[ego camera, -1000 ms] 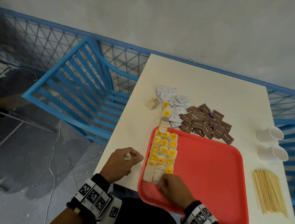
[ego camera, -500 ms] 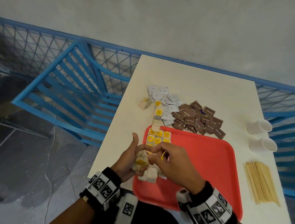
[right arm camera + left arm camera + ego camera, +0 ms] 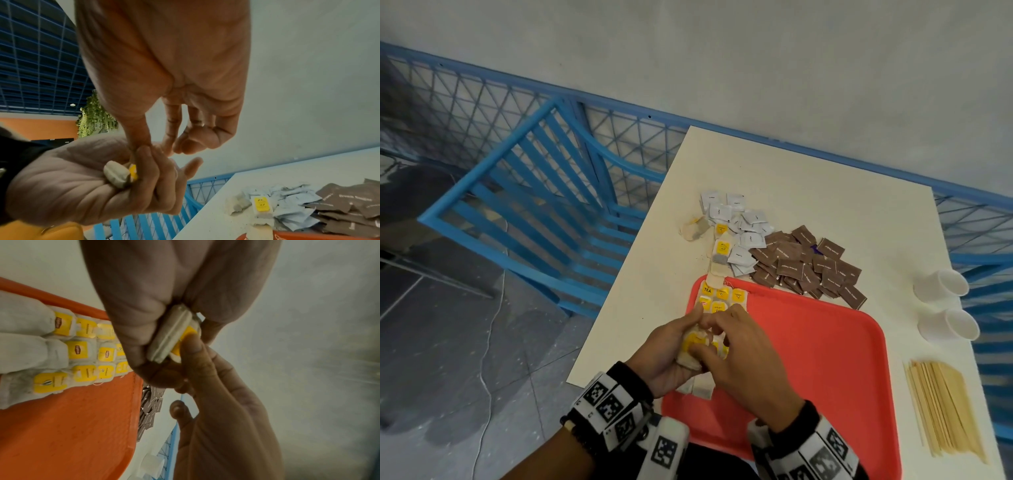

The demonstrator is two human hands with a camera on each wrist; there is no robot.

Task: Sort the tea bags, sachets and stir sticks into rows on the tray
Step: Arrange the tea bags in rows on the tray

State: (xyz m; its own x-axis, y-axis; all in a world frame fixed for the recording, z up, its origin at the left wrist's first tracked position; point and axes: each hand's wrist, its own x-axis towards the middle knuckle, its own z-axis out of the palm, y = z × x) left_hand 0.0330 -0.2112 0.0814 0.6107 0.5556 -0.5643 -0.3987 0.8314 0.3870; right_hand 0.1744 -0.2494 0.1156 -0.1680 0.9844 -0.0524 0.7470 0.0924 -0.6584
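Note:
Above the left part of the red tray (image 3: 808,359) my two hands meet. My left hand (image 3: 678,342) grips a white tea bag (image 3: 693,346) with a yellow tag, seen edge-on in the left wrist view (image 3: 170,337) and in the right wrist view (image 3: 117,175). My right hand (image 3: 736,349) has its thumb on that yellow tag, its other fingers curled beside it. Rows of tea bags (image 3: 722,296) lie along the tray's left side, partly hidden by my hands. Beyond the tray lie loose tea bags (image 3: 720,251), white sachets (image 3: 743,222) and brown sachets (image 3: 808,263). Stir sticks (image 3: 945,407) lie at the right.
Two white cups (image 3: 941,284) lie on their sides near the table's right edge. A blue chair (image 3: 534,212) stands left of the white table (image 3: 825,192), with a blue mesh fence behind. The tray's right half is bare.
My left hand has come from the table beside the tray, and my right hand from the near end of the rows. They now meet over the tray around one tea bag.

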